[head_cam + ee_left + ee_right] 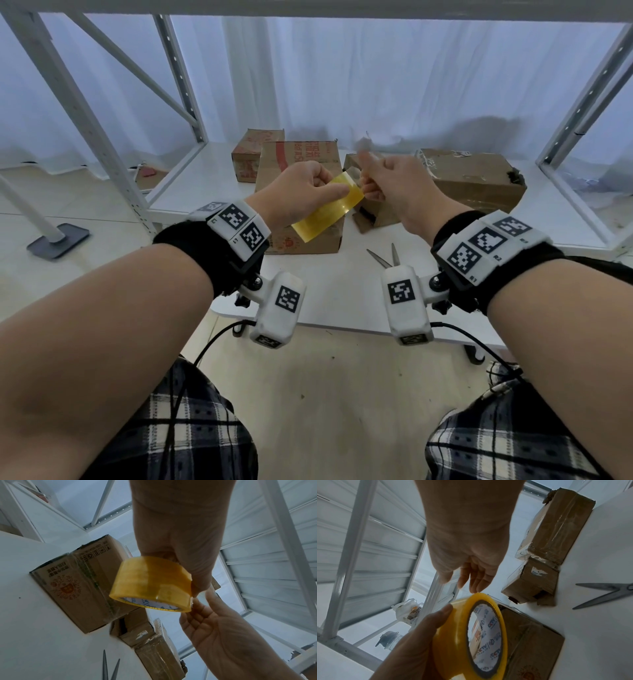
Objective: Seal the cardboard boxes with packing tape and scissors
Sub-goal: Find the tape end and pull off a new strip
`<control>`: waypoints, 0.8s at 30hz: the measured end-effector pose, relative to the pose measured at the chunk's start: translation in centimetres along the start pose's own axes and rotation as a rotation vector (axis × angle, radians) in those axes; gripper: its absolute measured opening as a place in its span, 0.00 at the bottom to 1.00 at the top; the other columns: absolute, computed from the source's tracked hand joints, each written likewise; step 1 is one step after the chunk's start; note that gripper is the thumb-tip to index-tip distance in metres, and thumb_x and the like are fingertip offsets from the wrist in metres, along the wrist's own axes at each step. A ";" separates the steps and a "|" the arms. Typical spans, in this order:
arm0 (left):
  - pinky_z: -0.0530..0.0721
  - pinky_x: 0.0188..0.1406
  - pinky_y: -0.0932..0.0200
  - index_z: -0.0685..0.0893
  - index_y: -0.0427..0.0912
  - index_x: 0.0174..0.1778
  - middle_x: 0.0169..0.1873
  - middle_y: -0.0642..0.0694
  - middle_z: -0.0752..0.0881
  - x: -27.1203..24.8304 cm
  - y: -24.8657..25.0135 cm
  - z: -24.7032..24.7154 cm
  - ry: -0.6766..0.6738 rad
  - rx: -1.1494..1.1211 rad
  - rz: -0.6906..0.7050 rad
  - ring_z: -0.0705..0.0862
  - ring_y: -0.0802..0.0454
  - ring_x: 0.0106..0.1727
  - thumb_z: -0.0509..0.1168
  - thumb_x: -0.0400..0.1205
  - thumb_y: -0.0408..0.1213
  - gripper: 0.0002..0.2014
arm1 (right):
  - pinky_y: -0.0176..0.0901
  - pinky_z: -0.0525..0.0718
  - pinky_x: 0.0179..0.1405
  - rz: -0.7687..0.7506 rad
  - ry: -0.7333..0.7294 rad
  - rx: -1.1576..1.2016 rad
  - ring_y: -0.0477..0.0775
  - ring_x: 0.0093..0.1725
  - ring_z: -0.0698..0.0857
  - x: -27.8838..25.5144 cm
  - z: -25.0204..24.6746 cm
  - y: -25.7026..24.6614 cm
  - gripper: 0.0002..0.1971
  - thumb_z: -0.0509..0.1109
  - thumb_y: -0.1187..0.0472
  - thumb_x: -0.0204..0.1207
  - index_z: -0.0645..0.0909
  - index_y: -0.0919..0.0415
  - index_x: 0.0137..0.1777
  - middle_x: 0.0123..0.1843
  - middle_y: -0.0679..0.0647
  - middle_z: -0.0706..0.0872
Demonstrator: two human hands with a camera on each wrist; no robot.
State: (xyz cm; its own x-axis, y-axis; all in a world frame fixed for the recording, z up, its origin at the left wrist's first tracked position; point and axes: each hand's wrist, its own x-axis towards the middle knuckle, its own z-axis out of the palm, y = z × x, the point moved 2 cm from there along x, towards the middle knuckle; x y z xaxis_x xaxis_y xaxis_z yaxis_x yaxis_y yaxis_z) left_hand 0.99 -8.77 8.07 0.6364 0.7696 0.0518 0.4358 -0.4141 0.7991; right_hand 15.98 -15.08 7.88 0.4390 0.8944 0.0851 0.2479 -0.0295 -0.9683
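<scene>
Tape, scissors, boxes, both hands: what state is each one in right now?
Tape roll: held up above the table.
Left hand: grips the roll.
Right hand: fingertips at the roll's edge; grip unclear.
Scissors: on the table, blades apart.
Front box: closed, taped.
Long box: taped, corner torn.

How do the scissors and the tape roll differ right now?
The tape roll is held up in the left hand, with the right hand at its edge; the scissors lie untouched on the white table. The roll is translucent yellow; the scissors are grey metal, blades spread. Both sit near the printed cardboard box.
</scene>
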 end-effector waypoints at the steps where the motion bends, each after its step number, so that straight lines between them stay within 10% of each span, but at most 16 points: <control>1: 0.83 0.48 0.52 0.81 0.42 0.52 0.48 0.41 0.87 0.0 0.0 0.0 0.001 -0.011 -0.007 0.83 0.51 0.45 0.68 0.80 0.49 0.14 | 0.46 0.85 0.44 -0.038 0.006 -0.033 0.51 0.35 0.81 0.0 0.0 0.1 0.15 0.74 0.53 0.77 0.78 0.60 0.33 0.33 0.55 0.83; 12: 0.85 0.53 0.49 0.77 0.45 0.65 0.53 0.44 0.84 -0.9 0.4 0.8 -0.142 -0.414 -0.121 0.85 0.49 0.52 0.67 0.81 0.34 0.16 | 0.37 0.84 0.33 -0.100 0.203 -0.016 0.48 0.32 0.83 0.5 -1.4 0.4 0.13 0.77 0.67 0.72 0.74 0.56 0.37 0.35 0.54 0.82; 18: 0.86 0.50 0.50 0.71 0.49 0.67 0.53 0.41 0.86 -1.2 0.3 1.0 -0.170 -0.376 -0.077 0.86 0.47 0.50 0.68 0.82 0.38 0.19 | 0.47 0.88 0.50 0.084 0.124 -0.016 0.58 0.45 0.87 0.5 -1.5 1.6 0.27 0.80 0.67 0.68 0.75 0.67 0.66 0.44 0.60 0.85; 24: 0.84 0.49 0.51 0.74 0.50 0.65 0.59 0.43 0.83 -1.7 -1.1 0.9 -0.234 -0.211 -0.154 0.83 0.46 0.54 0.66 0.83 0.41 0.15 | 0.45 0.89 0.40 0.166 -0.039 -0.266 0.55 0.33 0.84 -0.5 -0.4 2.5 0.01 0.75 0.74 0.71 0.86 0.72 0.38 0.35 0.64 0.87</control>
State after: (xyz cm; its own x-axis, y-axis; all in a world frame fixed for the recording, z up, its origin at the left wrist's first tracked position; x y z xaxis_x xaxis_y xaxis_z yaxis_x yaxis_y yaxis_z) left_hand 0.03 -10.09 6.55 0.7130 0.6726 -0.1980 0.4125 -0.1740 0.8942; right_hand 16.72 -15.81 5.49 0.4605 0.8838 -0.0832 0.3946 -0.2878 -0.8726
